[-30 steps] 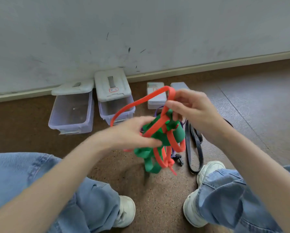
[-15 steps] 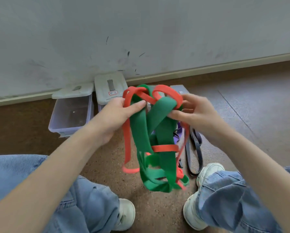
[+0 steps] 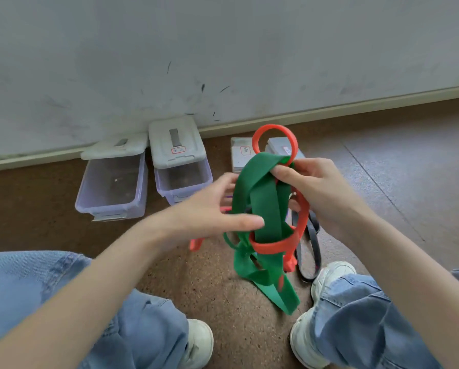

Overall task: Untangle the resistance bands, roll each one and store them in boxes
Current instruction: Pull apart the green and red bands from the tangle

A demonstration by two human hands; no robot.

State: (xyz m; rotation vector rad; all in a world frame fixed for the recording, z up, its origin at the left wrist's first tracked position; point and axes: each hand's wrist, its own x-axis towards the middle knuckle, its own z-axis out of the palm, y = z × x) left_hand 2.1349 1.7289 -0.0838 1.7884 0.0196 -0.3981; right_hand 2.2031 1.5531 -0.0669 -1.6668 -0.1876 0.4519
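Head view:
R hand: pinches top of wide green flat rubber band w/ thin orange rubber band, tangle hanging at centre.
L hand: fingers straight, at tangle's 9 o'clock, holding nothing.
Boxes: clear plastic lidded boxes at 10 o'clock, nothing in them yet.
Tip: keep top pinned, slide orange loop off downward, don't yank.

wall: grey, scuffed, upper frame | baseboard: pale, rising rightward | floor: brown speckled, lower frame

Right hand pinches tangled green band and orange band.
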